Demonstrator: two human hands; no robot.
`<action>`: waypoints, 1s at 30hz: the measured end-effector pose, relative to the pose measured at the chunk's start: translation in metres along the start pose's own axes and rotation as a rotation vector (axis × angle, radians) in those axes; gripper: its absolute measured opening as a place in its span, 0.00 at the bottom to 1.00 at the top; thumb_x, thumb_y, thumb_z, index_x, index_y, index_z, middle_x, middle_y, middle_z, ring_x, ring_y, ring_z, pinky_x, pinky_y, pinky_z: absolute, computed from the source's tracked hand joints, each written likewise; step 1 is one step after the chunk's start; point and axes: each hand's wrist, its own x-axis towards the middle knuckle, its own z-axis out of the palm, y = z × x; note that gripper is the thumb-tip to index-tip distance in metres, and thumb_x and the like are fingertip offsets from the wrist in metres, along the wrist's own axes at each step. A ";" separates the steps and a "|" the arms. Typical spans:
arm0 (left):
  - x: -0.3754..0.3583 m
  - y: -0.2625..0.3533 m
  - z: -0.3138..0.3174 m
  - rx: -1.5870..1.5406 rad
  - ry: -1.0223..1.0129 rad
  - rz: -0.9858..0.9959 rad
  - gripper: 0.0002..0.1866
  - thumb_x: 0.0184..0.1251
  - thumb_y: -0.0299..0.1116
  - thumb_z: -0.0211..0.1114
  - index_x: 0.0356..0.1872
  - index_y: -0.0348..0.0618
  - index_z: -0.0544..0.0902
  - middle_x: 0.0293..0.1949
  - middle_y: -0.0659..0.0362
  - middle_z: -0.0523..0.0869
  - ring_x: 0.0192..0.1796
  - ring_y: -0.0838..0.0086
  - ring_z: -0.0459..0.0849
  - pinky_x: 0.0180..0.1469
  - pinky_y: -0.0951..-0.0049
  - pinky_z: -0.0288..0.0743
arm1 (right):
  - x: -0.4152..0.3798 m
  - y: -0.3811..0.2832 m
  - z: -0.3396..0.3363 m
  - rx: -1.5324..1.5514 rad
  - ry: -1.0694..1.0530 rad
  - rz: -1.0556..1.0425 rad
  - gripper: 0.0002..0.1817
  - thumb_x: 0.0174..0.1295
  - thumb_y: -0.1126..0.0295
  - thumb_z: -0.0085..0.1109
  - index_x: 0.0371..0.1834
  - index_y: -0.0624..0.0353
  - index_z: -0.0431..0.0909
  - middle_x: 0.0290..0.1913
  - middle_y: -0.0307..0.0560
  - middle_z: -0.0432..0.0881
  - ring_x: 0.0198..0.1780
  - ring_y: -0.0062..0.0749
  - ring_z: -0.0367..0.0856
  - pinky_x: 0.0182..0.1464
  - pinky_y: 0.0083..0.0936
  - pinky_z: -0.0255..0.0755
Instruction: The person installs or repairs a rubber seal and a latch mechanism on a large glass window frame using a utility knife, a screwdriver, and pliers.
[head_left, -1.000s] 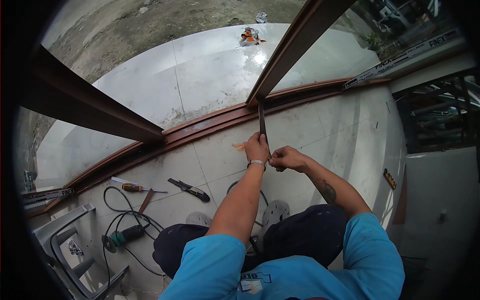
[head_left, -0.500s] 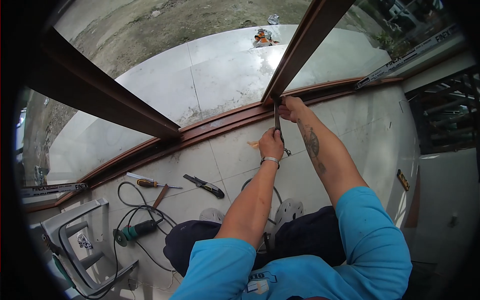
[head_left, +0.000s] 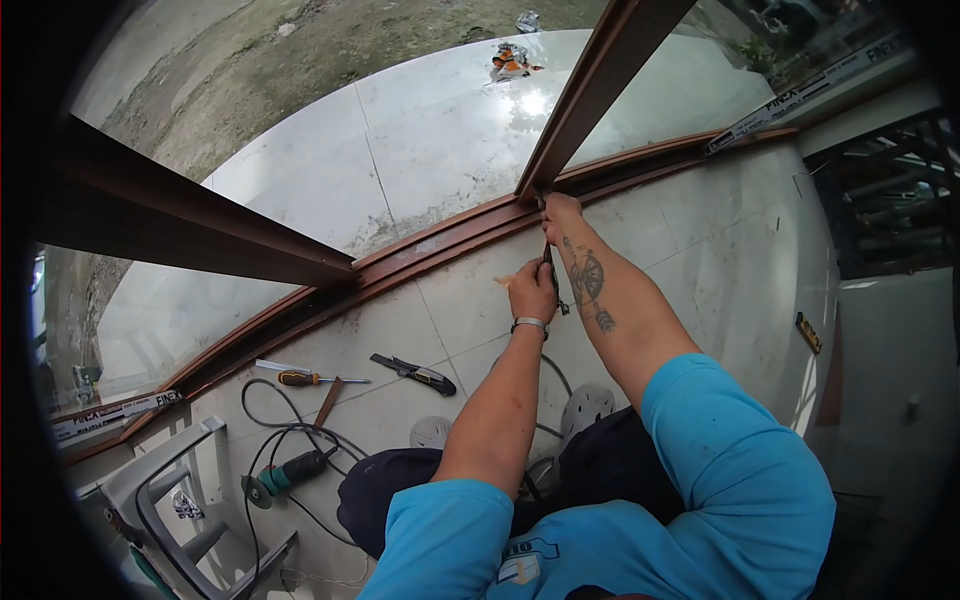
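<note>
My left hand [head_left: 533, 291], with a metal bracelet at the wrist, is closed around a slim dark tool [head_left: 548, 258] whose kind I cannot make out. A small part of it shows below my fist. Just above, my right hand [head_left: 557, 217] is curled at the foot of a brown upright frame [head_left: 590, 100], where it meets the brown floor track [head_left: 440, 232]. My right fingers are mostly hidden, so what they grip cannot be seen.
Left on the tiles lie a utility knife [head_left: 413, 374], a screwdriver [head_left: 300, 378], a brown strip [head_left: 328, 402] and a corded green angle grinder [head_left: 290, 476]. A grey plastic stool [head_left: 200, 440] lies beyond. Another brown upright [head_left: 200, 215] stands left. A yellow-black object [head_left: 808, 333] is at right.
My right hand has curled in closer to the foot of the upright, its forearm rolling so the tattoo faces up more. My left hand still grips the dark tool. The view has shifted slightly.
</note>
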 end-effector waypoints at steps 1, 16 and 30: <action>0.000 -0.002 -0.002 -0.001 -0.014 -0.002 0.15 0.67 0.36 0.59 0.46 0.35 0.83 0.33 0.46 0.87 0.36 0.60 0.88 0.42 0.67 0.78 | -0.002 0.003 0.000 -0.036 0.024 -0.025 0.07 0.62 0.71 0.56 0.26 0.54 0.71 0.20 0.36 0.69 0.15 0.20 0.58 0.16 0.20 0.46; -0.018 -0.009 -0.001 0.177 -0.203 -0.020 0.14 0.65 0.37 0.58 0.44 0.41 0.84 0.38 0.45 0.86 0.43 0.52 0.84 0.48 0.60 0.77 | 0.006 0.036 -0.048 -0.664 0.020 -0.296 0.09 0.62 0.65 0.58 0.38 0.59 0.80 0.23 0.40 0.76 0.15 0.21 0.63 0.16 0.25 0.54; -0.021 0.003 0.005 -0.014 -0.090 0.037 0.17 0.57 0.37 0.63 0.45 0.38 0.84 0.37 0.47 0.87 0.39 0.61 0.87 0.45 0.67 0.78 | -0.010 0.029 -0.066 -0.862 -0.053 -0.091 0.16 0.56 0.63 0.63 0.43 0.62 0.84 0.41 0.60 0.85 0.45 0.49 0.84 0.48 0.32 0.76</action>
